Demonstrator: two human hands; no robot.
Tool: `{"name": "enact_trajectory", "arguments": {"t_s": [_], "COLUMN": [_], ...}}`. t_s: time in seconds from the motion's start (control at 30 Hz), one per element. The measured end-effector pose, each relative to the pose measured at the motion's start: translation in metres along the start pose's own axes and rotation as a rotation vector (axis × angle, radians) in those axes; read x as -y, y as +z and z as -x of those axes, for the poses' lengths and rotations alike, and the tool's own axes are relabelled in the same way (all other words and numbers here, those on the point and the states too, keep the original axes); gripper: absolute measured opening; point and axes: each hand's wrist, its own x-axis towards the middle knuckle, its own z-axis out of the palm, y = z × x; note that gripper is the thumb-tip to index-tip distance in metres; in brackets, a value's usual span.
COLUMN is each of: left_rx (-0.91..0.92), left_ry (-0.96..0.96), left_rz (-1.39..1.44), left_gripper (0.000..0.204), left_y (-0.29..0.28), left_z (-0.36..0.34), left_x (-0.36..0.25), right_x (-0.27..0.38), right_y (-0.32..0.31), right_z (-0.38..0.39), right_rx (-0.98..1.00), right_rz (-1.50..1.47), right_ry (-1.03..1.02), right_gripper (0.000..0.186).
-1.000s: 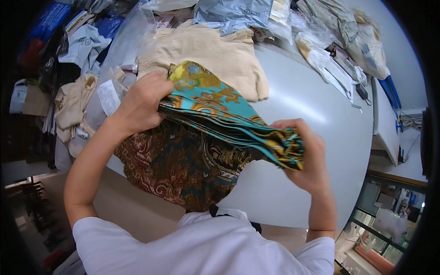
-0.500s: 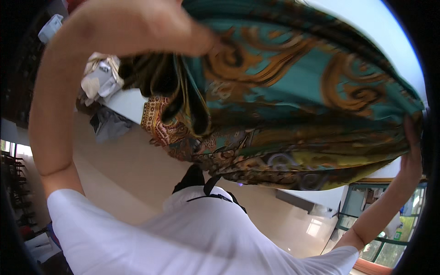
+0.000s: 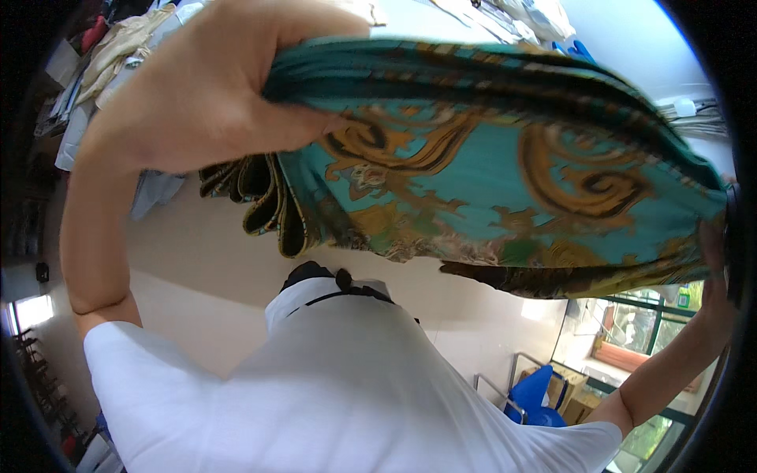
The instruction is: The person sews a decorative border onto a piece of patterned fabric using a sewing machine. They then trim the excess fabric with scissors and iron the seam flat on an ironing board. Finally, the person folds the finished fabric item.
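A folded teal cloth (image 3: 489, 181) with brown scroll and flower patterns is stretched between my two raised hands. Its layered top edge runs from one hand to the other, and a few dark, looped folds hang beneath its left part. At the upper left, my left hand (image 3: 236, 94) pinches the cloth's corner, thumb in front and fingers behind. My right hand (image 3: 714, 252) grips the far right end, partly lost in the dark rim of the view.
White and cream fabrics (image 3: 130, 43) are heaped at the upper left. A blue chair (image 3: 532, 398) with metal arms stands at the lower right beside cardboard boxes (image 3: 582, 406) and a green-framed window (image 3: 650, 323). Pale floor (image 3: 197, 244) shows beneath the cloth.
The cloth's lower part has swung up and flattened, showing more of its teal face. My left hand has come lower into view, still holding it. The view has turned, bringing in the blue chair.
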Motion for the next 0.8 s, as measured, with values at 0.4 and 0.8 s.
{"name": "enact_trajectory", "arguments": {"t_s": [0.4, 0.8], "left_rx": [-0.1, 0.026], "left_ry": [-0.439, -0.367], "left_rz": [0.566, 0.38], "left_gripper": [0.053, 0.05], "left_y": [0.176, 0.18], "left_z": [0.215, 0.204], "left_x": [0.008, 0.017], "right_x": [0.179, 0.168], "right_y": [0.121, 0.139], "right_z": [0.064, 0.08], "right_rx": [1.046, 1.121], "right_rz": [-0.067, -0.329], "right_ry": [0.463, 0.167], "right_gripper": [0.028, 0.02]}}
